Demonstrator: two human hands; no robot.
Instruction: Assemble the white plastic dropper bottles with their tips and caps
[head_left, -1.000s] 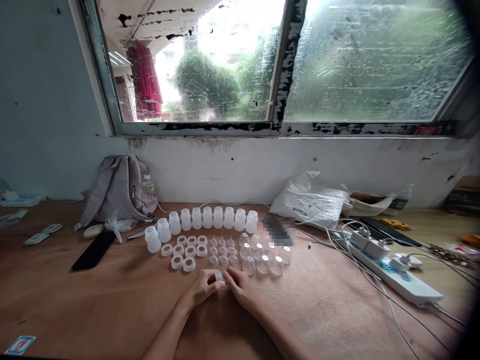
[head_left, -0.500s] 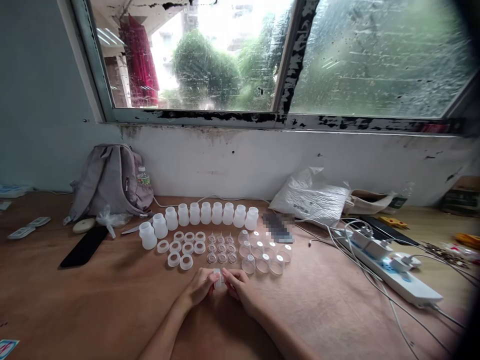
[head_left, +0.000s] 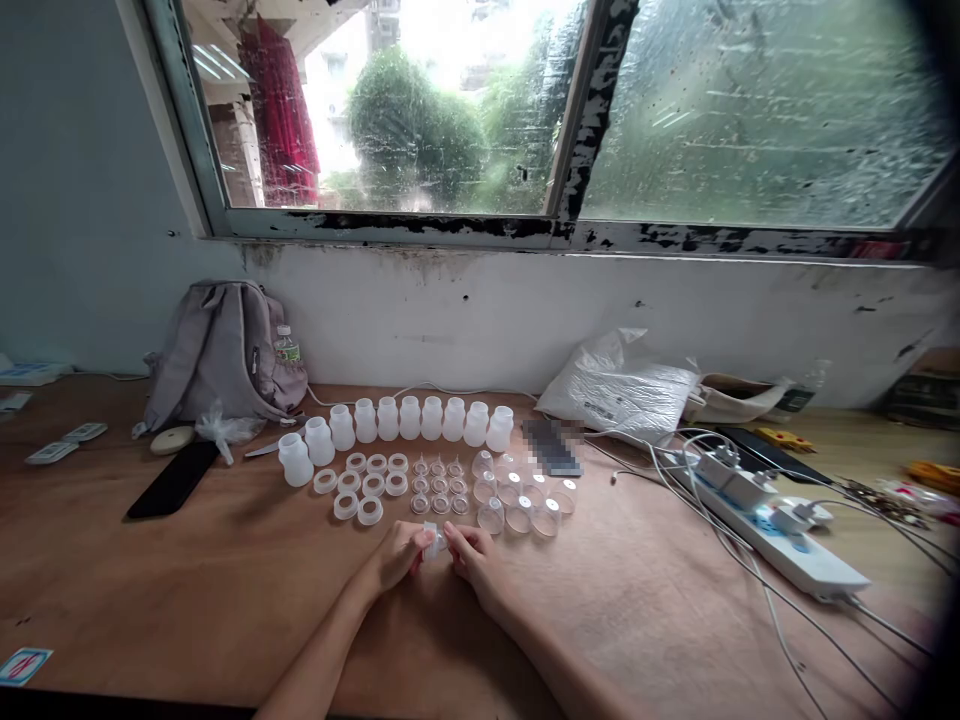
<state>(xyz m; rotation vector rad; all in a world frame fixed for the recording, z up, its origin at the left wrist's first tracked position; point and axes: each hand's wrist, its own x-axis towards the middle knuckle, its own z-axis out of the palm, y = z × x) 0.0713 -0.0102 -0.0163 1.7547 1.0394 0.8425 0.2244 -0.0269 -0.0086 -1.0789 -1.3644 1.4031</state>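
My left hand (head_left: 396,556) and my right hand (head_left: 472,556) meet over the wooden table (head_left: 150,590), both pinching one small clear plastic piece (head_left: 433,540) between their fingertips. Just beyond them lie sorted parts. A curved row of several white bottles (head_left: 390,422) stands at the back. In front of it lie white rings (head_left: 363,486) on the left, small clear nipples (head_left: 439,486) in the middle and clear dome caps (head_left: 521,498) on the right.
A grey backpack (head_left: 221,368) leans on the wall at the left, with a black phone (head_left: 174,479) near it. A white plastic bag (head_left: 619,388) lies at the right. A white power strip (head_left: 780,535) with cables crosses the right side.
The view has shifted slightly, and the hands sit a little nearer the rows of parts. The clear piece stays pinched between both hands and has turned a little.
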